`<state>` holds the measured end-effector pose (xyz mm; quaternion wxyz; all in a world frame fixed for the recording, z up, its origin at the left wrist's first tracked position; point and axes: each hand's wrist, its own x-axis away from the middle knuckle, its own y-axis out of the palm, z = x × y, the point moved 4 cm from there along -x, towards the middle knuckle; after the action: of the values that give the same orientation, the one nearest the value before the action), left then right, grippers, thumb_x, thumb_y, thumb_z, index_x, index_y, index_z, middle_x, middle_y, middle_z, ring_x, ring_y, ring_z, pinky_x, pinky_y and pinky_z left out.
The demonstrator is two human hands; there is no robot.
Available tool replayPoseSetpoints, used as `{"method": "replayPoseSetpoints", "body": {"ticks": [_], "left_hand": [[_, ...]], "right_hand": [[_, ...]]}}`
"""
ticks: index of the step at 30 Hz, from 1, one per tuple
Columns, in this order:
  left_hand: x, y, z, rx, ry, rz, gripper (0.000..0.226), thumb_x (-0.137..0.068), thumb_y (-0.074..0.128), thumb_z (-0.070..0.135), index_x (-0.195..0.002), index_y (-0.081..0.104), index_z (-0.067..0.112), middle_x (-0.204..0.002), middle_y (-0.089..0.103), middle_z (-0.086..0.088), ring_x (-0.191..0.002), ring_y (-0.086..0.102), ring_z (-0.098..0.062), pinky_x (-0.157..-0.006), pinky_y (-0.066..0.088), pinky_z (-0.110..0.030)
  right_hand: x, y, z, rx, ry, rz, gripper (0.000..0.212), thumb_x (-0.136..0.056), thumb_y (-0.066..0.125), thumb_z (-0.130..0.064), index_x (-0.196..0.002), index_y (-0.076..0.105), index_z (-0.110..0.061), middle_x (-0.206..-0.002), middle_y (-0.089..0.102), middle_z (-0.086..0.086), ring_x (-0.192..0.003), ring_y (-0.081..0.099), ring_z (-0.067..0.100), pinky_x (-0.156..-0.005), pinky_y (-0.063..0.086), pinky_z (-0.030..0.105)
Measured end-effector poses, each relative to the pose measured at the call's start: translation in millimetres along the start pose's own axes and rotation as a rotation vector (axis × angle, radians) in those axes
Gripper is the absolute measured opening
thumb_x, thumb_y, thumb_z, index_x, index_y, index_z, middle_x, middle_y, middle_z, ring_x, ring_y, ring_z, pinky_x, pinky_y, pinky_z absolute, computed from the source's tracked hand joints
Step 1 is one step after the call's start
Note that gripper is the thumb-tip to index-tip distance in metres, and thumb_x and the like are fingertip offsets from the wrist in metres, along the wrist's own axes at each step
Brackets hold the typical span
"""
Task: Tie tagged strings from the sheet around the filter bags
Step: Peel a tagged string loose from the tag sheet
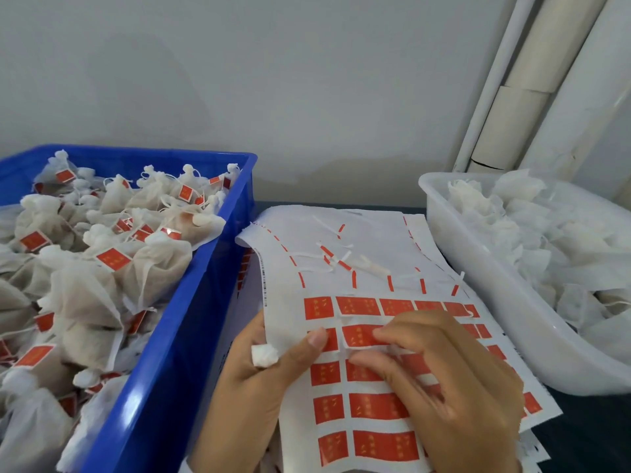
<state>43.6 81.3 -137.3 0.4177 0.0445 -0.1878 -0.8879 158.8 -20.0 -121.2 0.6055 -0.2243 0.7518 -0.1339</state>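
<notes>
Tag-picking step, ordered left to right about the sheet of red tagged strings. Left of the sheet, a blue crate is seen heaped with filter bags already tied and tagged. At the sheet's left edge, the left hand is shown gripping a gathered white filter bag by its bunched top, fingers curled round it, while its thumb is pressed on the sheet to steady it. On the sheet itself, the right hand is laid over the upper rows of tags, its thumb and forefinger narrowed to a pinch at one red tag; whether the tag is already lifted cannot be told. Right of the sheet, a white tub holds untied bags. The step in hand is judged to be peeling one tagged string free; the next move would call for it to be carried leftward to the bag's neck, just beside the sheet edge, and wound and knotted there.
</notes>
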Motion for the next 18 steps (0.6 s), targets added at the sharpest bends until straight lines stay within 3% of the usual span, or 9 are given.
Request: {"method": "replayPoseSetpoints", "body": {"ticks": [4, 7, 9, 11, 13, 15, 18], "left_hand": [[1, 4, 3, 0.006, 0.012, -0.044, 0.023, -0.063, 0.062, 0.012, -0.082, 0.073, 0.019, -0.088, 0.072, -0.016, -0.073, 0.070, -0.033, -0.051, 0.056, -0.034], [3, 5, 5, 0.047, 0.000, -0.030, 0.020, -0.063, 0.060, 0.017, -0.075, 0.074, 0.022, -0.082, 0.073, -0.015, -0.066, 0.071, -0.030, -0.046, 0.054, -0.031], [4, 3, 4, 0.070, -0.017, 0.008, 0.018, -0.064, 0.058, 0.024, -0.072, 0.074, 0.024, -0.081, 0.073, -0.014, -0.064, 0.070, -0.030, -0.044, 0.054, -0.031], [2, 2, 4, 0.058, -0.028, 0.025, 0.017, -0.065, 0.058, 0.028, -0.072, 0.073, 0.027, -0.081, 0.073, -0.012, -0.065, 0.071, -0.030, -0.044, 0.054, -0.032], [0, 0, 2, 0.024, -0.032, 0.031, 0.016, -0.067, 0.058, 0.028, -0.071, 0.073, 0.028, -0.080, 0.073, -0.012, -0.065, 0.071, -0.029, -0.044, 0.054, -0.032], [0, 1, 0, 0.005, -0.033, 0.004, 0.018, -0.069, 0.058, 0.027, -0.076, 0.074, 0.022, -0.082, 0.073, -0.013, -0.066, 0.070, -0.031, -0.046, 0.055, -0.033], [0, -1, -4, -0.055, -0.045, 0.030, 0.028, -0.071, 0.057, 0.027, -0.093, 0.068, 0.014, -0.084, 0.073, -0.013, -0.069, 0.071, -0.031, -0.050, 0.057, -0.034]], "right_hand": [[2, -3, -6, 0.082, -0.116, 0.027, 0.031, -0.086, 0.065, -0.037, -0.072, 0.076, -0.012, -0.077, 0.071, -0.002, -0.073, 0.064, 0.003, -0.075, 0.049, 0.014], [5, -5, -7, 0.151, -0.146, -0.073, 0.030, -0.075, 0.075, -0.045, -0.082, 0.076, -0.016, -0.084, 0.073, -0.003, -0.082, 0.062, 0.002, -0.088, 0.043, 0.012], [7, -6, -3, 0.134, -0.157, -0.190, 0.027, -0.085, 0.063, -0.043, -0.095, 0.072, -0.020, -0.088, 0.072, -0.003, -0.088, 0.056, 0.003, -0.094, 0.037, 0.010], [6, 3, 8, 0.076, -0.138, -0.335, 0.018, -0.091, 0.054, -0.039, -0.104, 0.058, -0.027, -0.095, 0.068, -0.013, -0.095, 0.052, -0.002, -0.095, 0.033, 0.007], [-1, 12, 8, 0.045, -0.085, -0.388, 0.016, -0.086, 0.053, -0.050, -0.097, 0.057, -0.040, -0.094, 0.058, -0.028, -0.100, 0.052, -0.003, -0.097, 0.038, 0.007], [0, 17, 12, 0.106, -0.073, -0.471, 0.030, -0.092, 0.037, -0.054, -0.096, 0.056, -0.032, -0.095, 0.053, -0.019, -0.095, 0.054, 0.010, -0.096, 0.041, 0.016], [-5, 6, -7, 0.184, -0.197, -0.338, 0.028, -0.102, 0.027, -0.036, -0.105, 0.048, -0.017, -0.106, 0.045, -0.005, -0.094, 0.049, 0.006, -0.098, 0.032, 0.008]]}}
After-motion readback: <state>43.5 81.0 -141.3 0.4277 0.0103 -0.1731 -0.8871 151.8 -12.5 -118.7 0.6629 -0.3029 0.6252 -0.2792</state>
